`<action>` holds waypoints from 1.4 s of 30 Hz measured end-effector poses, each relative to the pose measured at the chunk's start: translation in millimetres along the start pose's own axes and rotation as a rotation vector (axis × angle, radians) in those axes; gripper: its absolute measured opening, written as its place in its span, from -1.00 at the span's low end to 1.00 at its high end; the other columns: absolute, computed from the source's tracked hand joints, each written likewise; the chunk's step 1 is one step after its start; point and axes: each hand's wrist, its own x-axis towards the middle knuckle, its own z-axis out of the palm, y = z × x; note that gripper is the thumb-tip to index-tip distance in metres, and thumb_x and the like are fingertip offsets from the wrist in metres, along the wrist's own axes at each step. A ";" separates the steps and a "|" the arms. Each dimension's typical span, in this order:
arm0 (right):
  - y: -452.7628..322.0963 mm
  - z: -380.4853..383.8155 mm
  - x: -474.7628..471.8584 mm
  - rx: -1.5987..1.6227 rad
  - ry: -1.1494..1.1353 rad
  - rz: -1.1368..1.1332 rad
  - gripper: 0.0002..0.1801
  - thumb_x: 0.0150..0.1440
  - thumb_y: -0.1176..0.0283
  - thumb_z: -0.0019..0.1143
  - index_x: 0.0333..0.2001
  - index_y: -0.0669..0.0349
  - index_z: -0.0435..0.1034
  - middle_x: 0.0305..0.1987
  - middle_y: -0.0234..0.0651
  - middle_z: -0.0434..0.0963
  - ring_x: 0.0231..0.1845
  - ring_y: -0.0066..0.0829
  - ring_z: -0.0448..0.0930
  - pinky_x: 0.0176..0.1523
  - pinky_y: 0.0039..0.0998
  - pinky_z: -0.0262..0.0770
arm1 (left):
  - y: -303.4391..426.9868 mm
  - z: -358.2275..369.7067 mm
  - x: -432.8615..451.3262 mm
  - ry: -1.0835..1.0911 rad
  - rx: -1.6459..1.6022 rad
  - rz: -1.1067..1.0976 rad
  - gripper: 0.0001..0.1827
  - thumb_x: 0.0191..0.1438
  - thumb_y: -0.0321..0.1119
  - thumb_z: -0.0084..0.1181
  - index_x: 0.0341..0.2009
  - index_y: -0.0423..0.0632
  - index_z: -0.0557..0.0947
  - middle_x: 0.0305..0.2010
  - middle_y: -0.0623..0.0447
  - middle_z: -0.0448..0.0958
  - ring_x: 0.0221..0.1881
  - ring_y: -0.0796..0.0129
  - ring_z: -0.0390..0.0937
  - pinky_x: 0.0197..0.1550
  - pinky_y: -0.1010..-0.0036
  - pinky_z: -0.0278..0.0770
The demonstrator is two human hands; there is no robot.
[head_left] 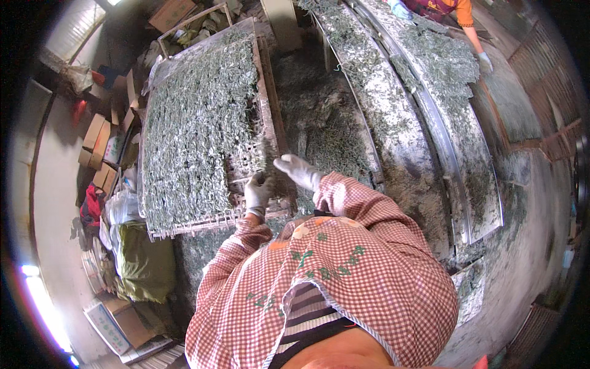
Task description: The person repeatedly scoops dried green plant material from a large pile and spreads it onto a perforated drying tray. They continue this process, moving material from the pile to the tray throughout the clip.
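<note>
A broad layer of dried, grey-green plant shreds, perhaps tea leaves or seaweed, [193, 133] covers a slatted or woven rack [203, 225] at centre left. My left hand [258, 191], in a pale work glove, is at the rack's near right corner with its fingers curled on the edge of the layer; what lies within them is hard to tell. Beside it a patch of the rack's open mesh [240, 162] shows. My right hand [298, 170], gloved too, is held just right of the rack's edge, fingers extended, with nothing visible in it.
Right of me runs a long metal-edged conveyor or table [442, 120] strewn with the same shreds. A co-worker's gloved hand [485, 62] is at its far right. Cardboard boxes [95, 140] and a green sack [145, 263] stand at left. Shreds lie on the floor [322, 110] between rack and table.
</note>
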 end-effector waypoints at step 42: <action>-67.2 5.9 -72.5 0.441 0.084 -0.017 -0.61 0.30 0.27 0.16 0.08 0.31 0.45 0.01 -0.23 0.59 -0.01 -0.34 0.59 0.08 -0.24 0.56 | -2.0 -166.7 18.6 0.167 -0.469 0.128 -0.20 -0.15 -0.82 -0.31 0.22 -0.08 0.52 0.11 -0.04 0.55 -0.07 0.33 0.54 0.00 0.56 0.53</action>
